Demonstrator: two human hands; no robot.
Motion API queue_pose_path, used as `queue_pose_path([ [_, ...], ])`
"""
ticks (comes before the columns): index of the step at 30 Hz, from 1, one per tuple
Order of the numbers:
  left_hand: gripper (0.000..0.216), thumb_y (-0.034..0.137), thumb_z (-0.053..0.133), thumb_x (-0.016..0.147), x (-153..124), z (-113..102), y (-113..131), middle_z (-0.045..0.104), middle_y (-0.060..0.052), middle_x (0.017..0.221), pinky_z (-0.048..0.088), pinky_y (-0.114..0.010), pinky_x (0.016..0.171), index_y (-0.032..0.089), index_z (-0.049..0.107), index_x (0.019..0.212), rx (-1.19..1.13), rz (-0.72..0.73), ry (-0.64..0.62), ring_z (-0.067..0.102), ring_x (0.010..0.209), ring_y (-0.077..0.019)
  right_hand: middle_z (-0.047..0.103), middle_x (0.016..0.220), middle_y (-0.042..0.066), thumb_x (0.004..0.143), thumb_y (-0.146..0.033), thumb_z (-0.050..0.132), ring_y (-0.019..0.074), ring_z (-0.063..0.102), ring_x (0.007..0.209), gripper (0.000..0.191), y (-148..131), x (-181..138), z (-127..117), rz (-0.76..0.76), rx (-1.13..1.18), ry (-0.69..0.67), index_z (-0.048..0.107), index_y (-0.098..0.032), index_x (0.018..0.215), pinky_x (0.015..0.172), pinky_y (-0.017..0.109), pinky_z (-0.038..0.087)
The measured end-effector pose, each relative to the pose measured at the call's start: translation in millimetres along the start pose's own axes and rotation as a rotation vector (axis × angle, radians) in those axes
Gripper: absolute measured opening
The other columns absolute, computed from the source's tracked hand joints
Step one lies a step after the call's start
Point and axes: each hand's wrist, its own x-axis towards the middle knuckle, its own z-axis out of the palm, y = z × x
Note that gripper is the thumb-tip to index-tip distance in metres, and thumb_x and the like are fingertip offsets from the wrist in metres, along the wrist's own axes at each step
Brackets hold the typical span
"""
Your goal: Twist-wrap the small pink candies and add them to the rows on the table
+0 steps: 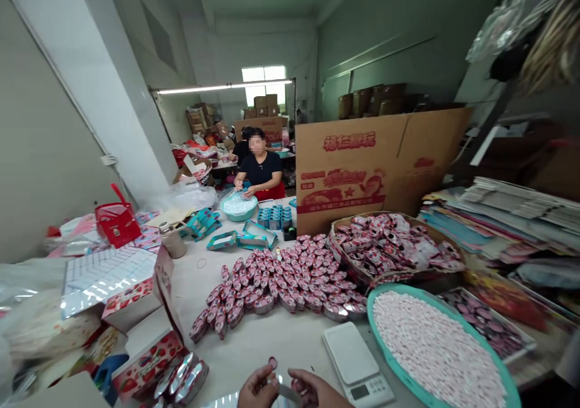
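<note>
At the bottom edge, my left hand (258, 388) has thumb and fingers pinched together on one end of a grey, shiny strip (289, 394). A small round pink piece (272, 362) shows at its fingertips. My right hand (317, 390) is curled at the strip's other side, its fingers partly hidden, so its hold is unclear. Ahead of both hands spread many small oval pink-topped tins (290, 275), standing close together on the white table (203, 281). Right of my hands lies a white digital scale (351, 353).
A teal basin (378, 335) of small pale wrapped pieces stands right, with a basket (333, 245) of pink packets behind. A big cardboard sheet (353, 184) rises there. Left are strawberry-printed boxes (149, 359) and silver-sided tins (183, 378). Across the table sits a person (260, 169).
</note>
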Motion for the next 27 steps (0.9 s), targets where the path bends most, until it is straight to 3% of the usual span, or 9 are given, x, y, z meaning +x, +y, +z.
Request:
queue_pose_path([
  [3, 0.058, 0.042, 0.091, 0.028, 6.0, 11.9, -7.3, 0.072, -0.009, 0.076, 0.054, -0.03, 0.069, 0.015, 0.073, 0.076, -0.032, -0.028, -0.044, 0.066, 0.075, -0.0212, 0.062, 0.107, 0.007, 0.04, -0.046, 0.085, 0.0222, 0.063, 0.087, 0.092, 4.7, -14.3, 4.5, 0.026, 0.208, -0.026, 0.057, -0.03, 0.126, 0.077, 0.036, 0.05],
  [6, 0.046, 0.041, 0.09, 0.034, 6.2, 22.3, -6.7, 0.069, -0.005, 0.07, 0.051, -0.026, 0.062, 0.015, 0.066, 0.063, -0.053, -0.036, -0.109, 0.063, 0.067, -0.0164, 0.065, 0.098, 0.006, 0.052, -0.058, 0.078, 0.0183, 0.063, 0.076, 0.079, -0.4, -21.4, 5.3, 0.093, 0.238, 0.07, 0.059, -0.028, 0.122, 0.06, 0.027, 0.046],
  [9, 0.044, 0.041, 0.088, 0.04, 0.0, 31.2, 1.0, 0.064, -0.001, 0.062, 0.047, -0.023, 0.057, 0.015, 0.055, 0.055, -0.004, -0.024, -0.149, 0.058, 0.06, -0.0123, 0.066, 0.079, 0.004, 0.059, -0.065, 0.069, 0.0149, 0.057, 0.062, 0.057, -13.1, -21.5, 1.6, 0.091, 0.164, 0.298, 0.069, -0.019, 0.093, 0.051, 0.024, 0.038],
  [11, 0.044, 0.04, 0.087, 0.043, -6.0, 36.0, 7.3, 0.062, 0.001, 0.06, 0.046, -0.022, 0.057, 0.016, 0.053, 0.058, 0.041, -0.024, -0.159, 0.057, 0.058, -0.0108, 0.061, 0.062, 0.002, 0.06, -0.065, 0.067, 0.0134, 0.051, 0.055, 0.05, -21.1, -21.0, -2.7, 0.085, 0.104, 0.432, 0.066, -0.016, 0.071, 0.052, 0.026, 0.038],
  [13, 0.044, 0.037, 0.087, 0.046, -11.4, 39.6, 11.5, 0.065, 0.001, 0.065, 0.047, -0.022, 0.06, 0.017, 0.051, 0.063, 0.07, -0.033, -0.187, 0.059, 0.062, -0.0113, 0.06, 0.058, 0.002, 0.061, -0.061, 0.066, 0.014, 0.051, 0.055, 0.045, -25.5, -21.6, -7.6, 0.096, 0.07, 0.48, 0.062, -0.017, 0.062, 0.055, 0.027, 0.04],
  [16, 0.046, 0.034, 0.085, 0.049, -17.8, 41.6, 11.4, 0.069, -0.002, 0.074, 0.049, -0.025, 0.068, 0.019, 0.048, 0.07, 0.079, -0.069, -0.219, 0.063, 0.071, -0.0136, 0.06, 0.057, 0.001, 0.062, -0.055, 0.067, 0.0149, 0.053, 0.057, 0.038, -25.2, -24.5, -14.0, 0.123, 0.065, 0.488, 0.059, -0.018, 0.06, 0.059, 0.028, 0.042],
  [20, 0.048, 0.033, 0.085, 0.053, -24.8, 38.5, 4.8, 0.069, -0.001, 0.077, 0.048, -0.024, 0.066, 0.019, 0.045, 0.076, 0.071, -0.149, -0.176, 0.062, 0.067, -0.0112, 0.058, 0.055, -0.001, 0.061, -0.055, 0.067, 0.0145, 0.053, 0.057, 0.038, -23.5, -29.7, -17.6, 0.159, 0.098, 0.497, 0.056, -0.018, 0.06, 0.061, 0.029, 0.042],
  [25, 0.045, 0.031, 0.084, 0.056, -31.2, 35.9, 0.0, 0.068, -0.001, 0.076, 0.048, -0.023, 0.068, 0.019, 0.044, 0.072, -0.004, -0.163, -0.203, 0.061, 0.067, -0.0095, 0.067, 0.079, 0.002, 0.062, -0.055, 0.071, 0.0155, 0.057, 0.069, 0.043, -27.9, -34.0, -13.4, 0.22, 0.165, 0.295, 0.065, -0.019, 0.083, 0.058, 0.026, 0.041],
  [27, 0.045, 0.03, 0.085, 0.055, -33.6, 37.2, -0.9, 0.068, -0.001, 0.076, 0.048, -0.023, 0.067, 0.018, 0.044, 0.071, -0.031, -0.153, -0.181, 0.061, 0.067, -0.0098, 0.066, 0.074, 0.001, 0.058, -0.053, 0.075, 0.0143, 0.056, 0.066, 0.042, -25.6, -33.8, -11.6, 0.231, 0.204, 0.228, 0.066, -0.018, 0.079, 0.059, 0.027, 0.042],
])
